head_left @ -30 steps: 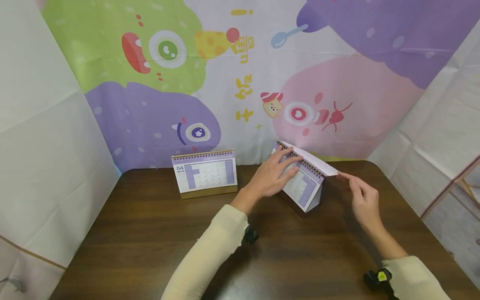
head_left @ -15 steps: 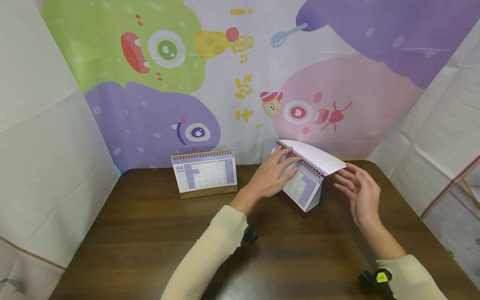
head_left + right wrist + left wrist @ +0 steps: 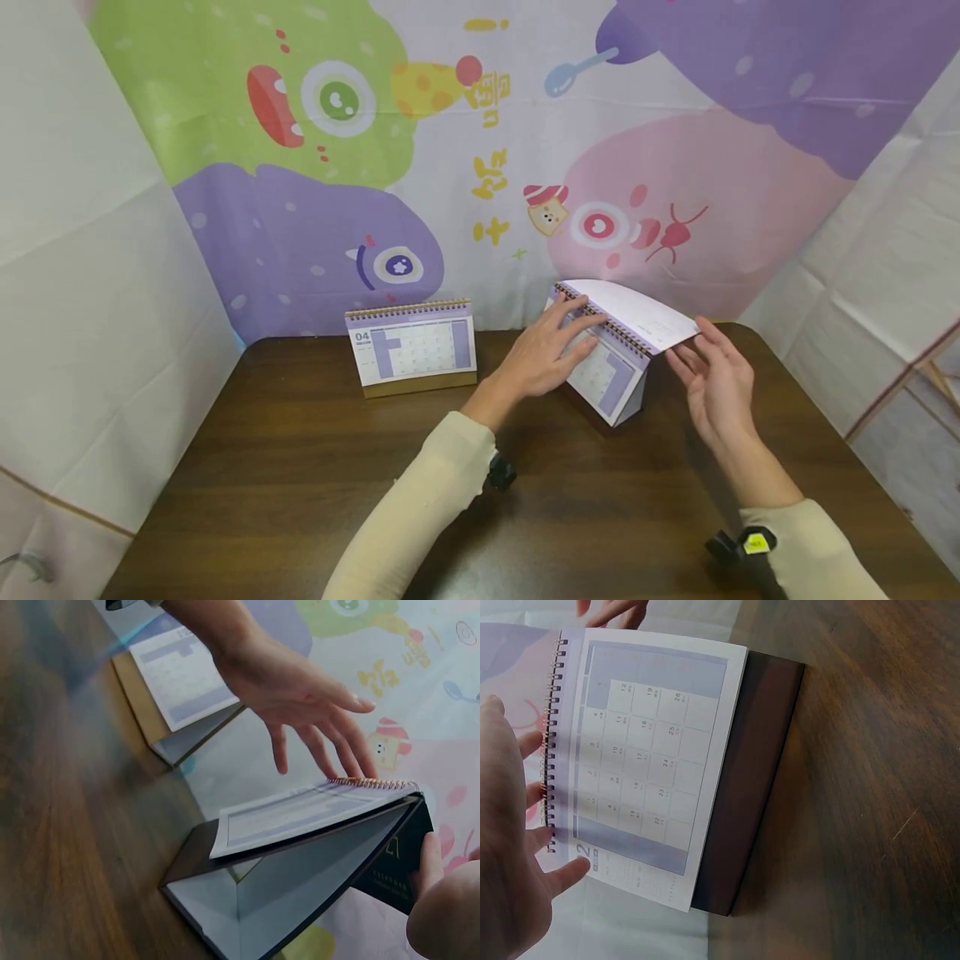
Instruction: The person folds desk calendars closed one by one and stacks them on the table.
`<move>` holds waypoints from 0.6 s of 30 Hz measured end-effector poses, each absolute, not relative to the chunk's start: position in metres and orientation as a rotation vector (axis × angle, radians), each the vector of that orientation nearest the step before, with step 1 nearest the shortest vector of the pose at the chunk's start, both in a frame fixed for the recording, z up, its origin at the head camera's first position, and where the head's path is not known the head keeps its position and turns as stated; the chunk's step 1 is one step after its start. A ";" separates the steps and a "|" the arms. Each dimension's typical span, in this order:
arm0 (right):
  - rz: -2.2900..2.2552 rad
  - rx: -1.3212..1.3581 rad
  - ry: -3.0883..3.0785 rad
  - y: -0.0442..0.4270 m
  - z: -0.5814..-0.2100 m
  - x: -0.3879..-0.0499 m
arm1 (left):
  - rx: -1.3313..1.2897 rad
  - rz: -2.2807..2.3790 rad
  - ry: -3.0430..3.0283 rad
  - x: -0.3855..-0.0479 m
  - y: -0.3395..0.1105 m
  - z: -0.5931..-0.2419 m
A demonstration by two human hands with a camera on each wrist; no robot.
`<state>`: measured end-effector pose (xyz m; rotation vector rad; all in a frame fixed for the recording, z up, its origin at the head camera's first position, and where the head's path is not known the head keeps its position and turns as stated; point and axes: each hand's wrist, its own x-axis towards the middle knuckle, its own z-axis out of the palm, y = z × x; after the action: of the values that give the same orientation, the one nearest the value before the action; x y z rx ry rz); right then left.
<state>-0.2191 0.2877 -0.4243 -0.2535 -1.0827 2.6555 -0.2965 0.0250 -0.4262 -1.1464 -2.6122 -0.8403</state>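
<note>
A desk calendar (image 3: pixel 596 371) with a dark base and spiral binding stands at the right, its front page a month grid. My left hand (image 3: pixel 538 354) rests its spread fingers across the binding, with the thumb near the page's front, as the left wrist view shows. A raised sheet (image 3: pixel 637 315) bends back over the binding, white on its upper side. In the right wrist view its dark outer face (image 3: pixel 386 874) carries the word CALENDAR. My right hand (image 3: pixel 723 387) touches the sheet's free edge with extended fingertips. A second desk calendar (image 3: pixel 412 348), marked 04, stands at the left.
Both calendars stand on a dark wooden table (image 3: pixel 315 475), near its back edge. Behind it hangs a cartoon-printed cloth (image 3: pixel 495 275), and pale sheets (image 3: pixel 892 275) flank both sides. The left calendar has a gold-brown base (image 3: pixel 139 705).
The raised sheet has swung up and opened wider, showing more of its white side. My right hand has turned and spread its fingers at the sheet's edge. The left hand stays on the binding.
</note>
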 end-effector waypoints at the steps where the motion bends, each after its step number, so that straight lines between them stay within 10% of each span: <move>1: 2.637 -0.286 -1.086 0.286 -0.423 -0.221 | -1.147 -0.836 -2.612 -0.297 0.025 -0.426; 18: 2.352 -0.223 -1.178 0.262 -0.414 -0.226 | -1.131 -0.838 -2.645 -0.296 0.026 -0.428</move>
<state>-0.2257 0.2618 -0.4145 -0.2229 -1.1777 2.3516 -0.2958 0.0260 -0.4279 -1.1310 -2.6451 -0.8379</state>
